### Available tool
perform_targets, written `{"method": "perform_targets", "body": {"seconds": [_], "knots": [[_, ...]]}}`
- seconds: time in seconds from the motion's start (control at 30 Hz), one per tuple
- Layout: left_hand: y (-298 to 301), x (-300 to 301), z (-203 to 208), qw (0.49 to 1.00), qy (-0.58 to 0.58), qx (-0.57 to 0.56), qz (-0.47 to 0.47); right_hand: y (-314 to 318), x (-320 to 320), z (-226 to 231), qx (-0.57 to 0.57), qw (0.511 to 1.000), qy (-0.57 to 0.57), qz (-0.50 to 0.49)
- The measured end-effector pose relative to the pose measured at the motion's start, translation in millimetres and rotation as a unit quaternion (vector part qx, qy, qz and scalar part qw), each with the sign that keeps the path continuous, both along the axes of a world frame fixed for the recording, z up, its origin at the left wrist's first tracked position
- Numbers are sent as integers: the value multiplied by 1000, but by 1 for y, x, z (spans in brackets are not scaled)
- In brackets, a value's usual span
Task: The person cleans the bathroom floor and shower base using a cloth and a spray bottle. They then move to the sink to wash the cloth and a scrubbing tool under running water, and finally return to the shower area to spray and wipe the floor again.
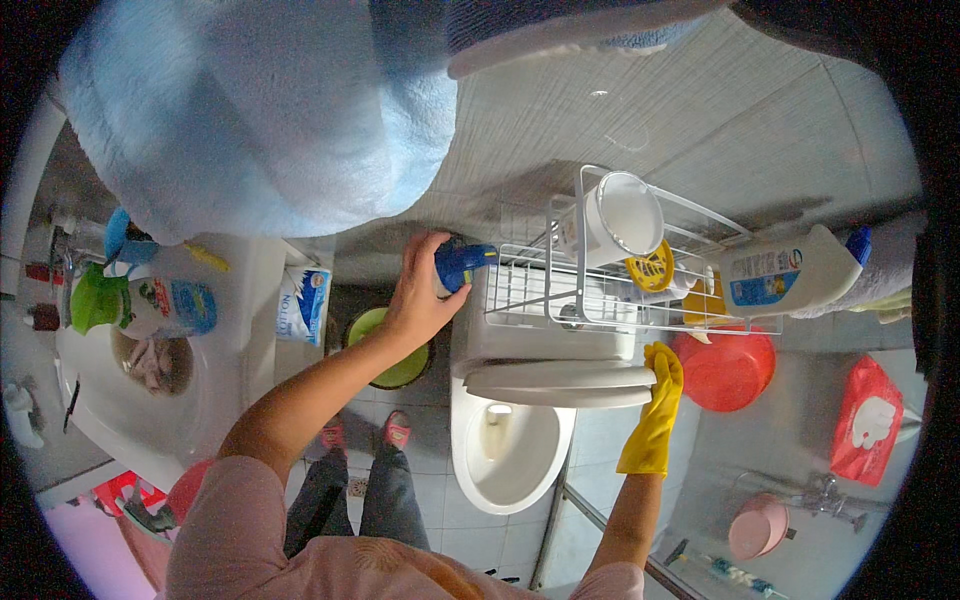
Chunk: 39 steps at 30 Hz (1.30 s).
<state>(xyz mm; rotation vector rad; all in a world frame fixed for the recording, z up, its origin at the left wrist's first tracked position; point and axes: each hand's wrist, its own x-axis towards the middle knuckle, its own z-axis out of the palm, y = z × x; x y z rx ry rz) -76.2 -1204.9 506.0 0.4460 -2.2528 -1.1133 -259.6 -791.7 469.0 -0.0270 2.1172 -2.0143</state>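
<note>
My bare left hand (425, 290) grips a bottle with a dark blue top (465, 264), by the left side of the toilet tank (480, 345). Its lower part is mostly hidden. On my right hand (657, 400) is a yellow rubber glove. Its fingers are closed at the right edge of the raised toilet lid (560, 386). Below the lid the white toilet bowl (515, 450) stands uncovered. Over the tank hangs a white wire rack (560, 300) holding a white tub (625, 215), a yellow round item (650, 267) and a white bottle with a blue cap (785, 270).
A sink (230, 370) with a green-headed spray bottle (165, 305) stands at left. Beside it sits a cotton pack (303, 305) above a green bin (385, 350). A blue towel (270, 120) hangs ahead. At right are a red basin (730, 370) and a pink bucket (757, 527).
</note>
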Motion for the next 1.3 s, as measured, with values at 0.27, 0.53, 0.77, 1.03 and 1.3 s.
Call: {"method": "perform_targets", "body": {"seconds": [0.27, 0.53, 0.77, 1.03, 1.3], "knots": [[4, -18, 26, 997, -46, -33, -50, -3, 0, 2, -1, 1000, 8, 3], [7, -16, 48, 998, -9, 35, -51, -5, 6, 4, -38, 999, 7, -11], [7, -19, 34, 996, -31, -5, -82, -7, 7, 9, -11, 1000, 5, -14], [10, -28, -8, 992, -85, 22, -86, -14, 10, 14, -5, 1000, 15, -15], [10, -28, -30, 994, -84, -15, -72, -3, 5, 3, -2, 1000, 7, -7]]}}
